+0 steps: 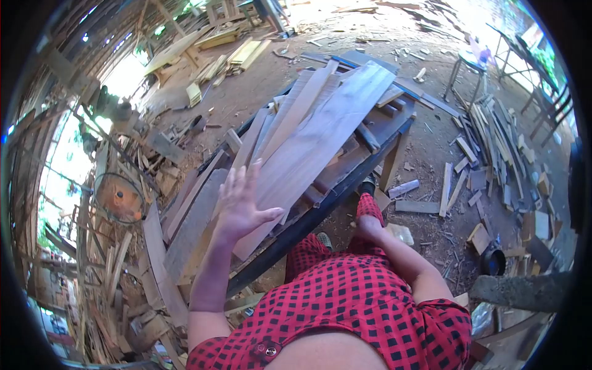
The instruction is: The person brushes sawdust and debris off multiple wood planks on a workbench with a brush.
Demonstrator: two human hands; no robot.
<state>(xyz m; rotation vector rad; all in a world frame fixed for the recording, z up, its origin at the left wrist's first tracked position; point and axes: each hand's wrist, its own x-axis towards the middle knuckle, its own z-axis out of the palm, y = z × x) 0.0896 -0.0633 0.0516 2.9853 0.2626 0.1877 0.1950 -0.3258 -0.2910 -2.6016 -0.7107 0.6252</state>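
Nearest, the red checked clothing [351, 296] filled the lower view, and the 2 hands were apart. The right hand [370, 227] lay low by the right trouser leg [374, 206]; its fingers were too hidden to tell whether they were curled or closed on anything. The left hand [242, 200] was raised with nothing in its grasp, fingers spread and pointing away from the body, thumb out to the right. It overlapped the near part of the wide board [320, 139], though whether skin met wood could not be told.

That board lay slantwise on top of the pile on the worktable [296, 239], its near end by the left forearm and its far end up and to the right. It looked stiff and solid, likely rather heavy and awkward for 1 hand because of its length, neither fragile nor very slippery, though its flat face offered little to grip. The 2 long edges seemed the best hold, 1 hand on each, close to the middle for balance.

Beside it, narrower boards [293, 123] lay overlapping. Beyond the worktable's right side, wood offcuts [446, 190] littered the dirt floor; farther off were pale planks [246, 54] and a stool [472, 63].
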